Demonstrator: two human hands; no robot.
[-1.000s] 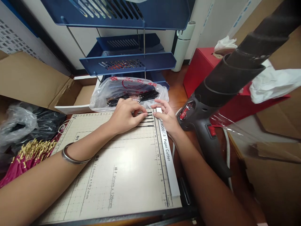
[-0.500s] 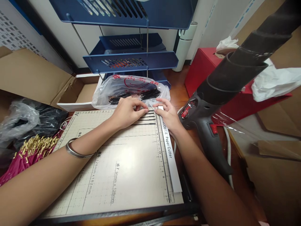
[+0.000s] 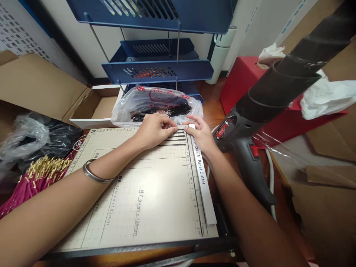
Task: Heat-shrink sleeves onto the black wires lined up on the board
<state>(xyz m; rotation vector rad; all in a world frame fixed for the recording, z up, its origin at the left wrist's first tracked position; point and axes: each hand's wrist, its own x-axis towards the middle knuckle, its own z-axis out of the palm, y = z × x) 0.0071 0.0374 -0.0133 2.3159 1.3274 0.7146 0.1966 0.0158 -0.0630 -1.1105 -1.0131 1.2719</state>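
Several thin black cords (image 3: pixel 178 139) lie side by side across the top right of a cream paper cutter board (image 3: pixel 161 200). My left hand (image 3: pixel 157 129) rests over their left part, thumb and index finger pinched on the end of the topmost cord. My right hand (image 3: pixel 200 134) is beside the white strip (image 3: pixel 204 185) at the board's right edge, its thumb and index finger near the cord tips and the other fingers spread. Whether the right fingertips grip a cord is too small to tell. A clear plastic bag (image 3: pixel 155 100) holding black cords lies just behind my hands.
Blue trays (image 3: pixel 158 72) stand behind the bag. On the right are a black heat gun or blower (image 3: pixel 247 115), a red box (image 3: pixel 236 81) and a light bottle (image 3: pixel 219 55). Magenta tassels (image 3: pixel 30 185) and an open carton (image 3: pixel 94 122) are at left.
The whole view has shifted slightly, so things appear a little further right. Both hands keep nearly the same pose over the cords.
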